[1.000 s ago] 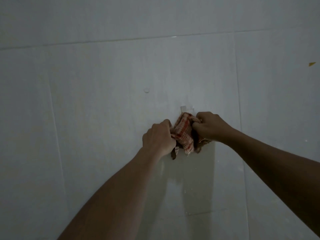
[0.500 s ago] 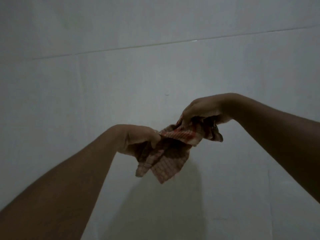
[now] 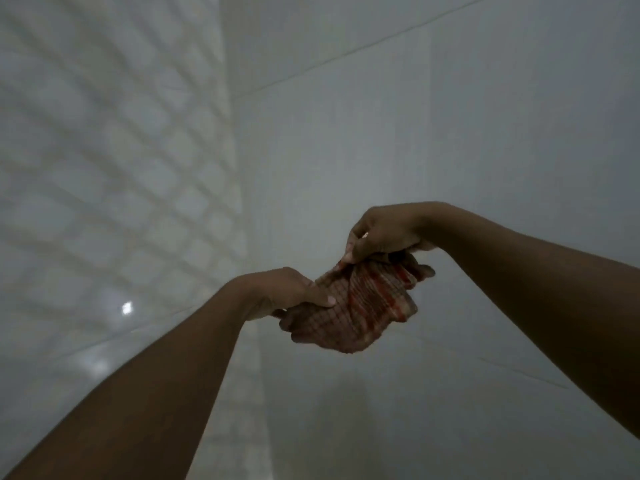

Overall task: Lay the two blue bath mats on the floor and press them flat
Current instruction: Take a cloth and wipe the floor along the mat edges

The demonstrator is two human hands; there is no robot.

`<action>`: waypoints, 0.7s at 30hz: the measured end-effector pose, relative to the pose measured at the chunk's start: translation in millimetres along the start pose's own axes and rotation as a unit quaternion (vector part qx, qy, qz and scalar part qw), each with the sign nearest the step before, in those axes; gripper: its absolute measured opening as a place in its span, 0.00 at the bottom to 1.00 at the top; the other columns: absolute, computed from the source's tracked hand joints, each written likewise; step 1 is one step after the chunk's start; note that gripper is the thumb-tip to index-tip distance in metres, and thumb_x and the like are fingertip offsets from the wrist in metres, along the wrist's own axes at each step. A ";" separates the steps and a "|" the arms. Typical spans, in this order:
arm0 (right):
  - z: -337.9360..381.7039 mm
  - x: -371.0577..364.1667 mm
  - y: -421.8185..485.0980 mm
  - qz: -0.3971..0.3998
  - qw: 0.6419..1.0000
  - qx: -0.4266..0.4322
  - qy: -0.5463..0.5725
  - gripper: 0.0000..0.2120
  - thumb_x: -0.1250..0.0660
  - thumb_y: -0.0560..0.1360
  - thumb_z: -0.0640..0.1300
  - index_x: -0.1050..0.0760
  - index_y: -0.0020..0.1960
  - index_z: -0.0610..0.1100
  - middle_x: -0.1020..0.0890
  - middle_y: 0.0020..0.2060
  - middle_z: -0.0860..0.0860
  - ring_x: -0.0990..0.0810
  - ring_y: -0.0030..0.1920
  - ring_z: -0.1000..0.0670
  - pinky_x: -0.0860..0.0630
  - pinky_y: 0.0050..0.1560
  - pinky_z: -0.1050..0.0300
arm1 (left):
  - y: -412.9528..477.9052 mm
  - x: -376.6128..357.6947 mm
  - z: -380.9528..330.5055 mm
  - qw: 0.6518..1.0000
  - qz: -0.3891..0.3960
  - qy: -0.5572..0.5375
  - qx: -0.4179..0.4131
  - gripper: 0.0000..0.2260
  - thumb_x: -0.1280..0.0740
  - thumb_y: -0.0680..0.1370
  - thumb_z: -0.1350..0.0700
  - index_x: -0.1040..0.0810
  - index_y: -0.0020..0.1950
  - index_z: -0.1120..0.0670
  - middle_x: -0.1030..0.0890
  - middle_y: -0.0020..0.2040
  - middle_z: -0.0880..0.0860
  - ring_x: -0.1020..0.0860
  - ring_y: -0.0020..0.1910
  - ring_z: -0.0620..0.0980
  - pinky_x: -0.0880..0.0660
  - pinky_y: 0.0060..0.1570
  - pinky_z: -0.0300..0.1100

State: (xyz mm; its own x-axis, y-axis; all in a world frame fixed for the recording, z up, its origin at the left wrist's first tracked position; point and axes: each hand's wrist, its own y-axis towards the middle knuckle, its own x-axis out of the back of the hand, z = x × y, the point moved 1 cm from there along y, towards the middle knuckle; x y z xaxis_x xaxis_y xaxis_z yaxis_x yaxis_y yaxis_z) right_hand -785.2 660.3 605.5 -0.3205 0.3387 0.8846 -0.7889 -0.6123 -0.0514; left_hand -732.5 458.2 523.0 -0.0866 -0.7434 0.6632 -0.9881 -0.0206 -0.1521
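Note:
No blue bath mat is in view. Both hands hold a small red-and-white checked cloth (image 3: pixel 363 306) in the air in the middle of the head view. My left hand (image 3: pixel 294 299) grips its lower left part with the thumb on top and the fingers underneath. My right hand (image 3: pixel 384 240) pinches the cloth's upper edge from above, its fingers curled round the bunched fabric. The cloth is crumpled between the two hands.
A pale tiled wall (image 3: pixel 450 116) fills the right and centre. A second wall (image 3: pixel 104 133) with a faint grid of small tiles meets it at a corner on the left. A bright light spot (image 3: pixel 127 308) reflects on the left wall. The scene is dim.
The cloth has come away from the wall and is now bunched between both hands. The view has swung left, bringing the grid-tiled wall and corner into sight.

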 end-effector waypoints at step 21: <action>317.7 -232.1 123.6 0.216 0.865 0.376 0.254 0.16 0.32 0.78 0.54 0.25 0.63 0.50 0.20 0.59 0.48 0.21 0.59 0.47 0.22 0.58 0.46 | -300.2 148.2 181.8 0.846 -0.488 -0.151 0.150 0.12 0.34 0.82 0.47 0.15 0.55 0.53 0.14 0.52 0.59 0.15 0.49 0.60 0.18 0.41 0.46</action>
State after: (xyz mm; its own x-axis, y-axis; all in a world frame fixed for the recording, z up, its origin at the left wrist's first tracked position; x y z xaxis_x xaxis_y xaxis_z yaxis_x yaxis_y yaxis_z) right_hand -641.8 279.0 541.1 -0.8395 0.1153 0.5310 -0.0350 -0.9867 0.1590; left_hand -425.7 232.6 533.8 0.8342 -0.4101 0.3688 -0.4892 -0.8590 0.1513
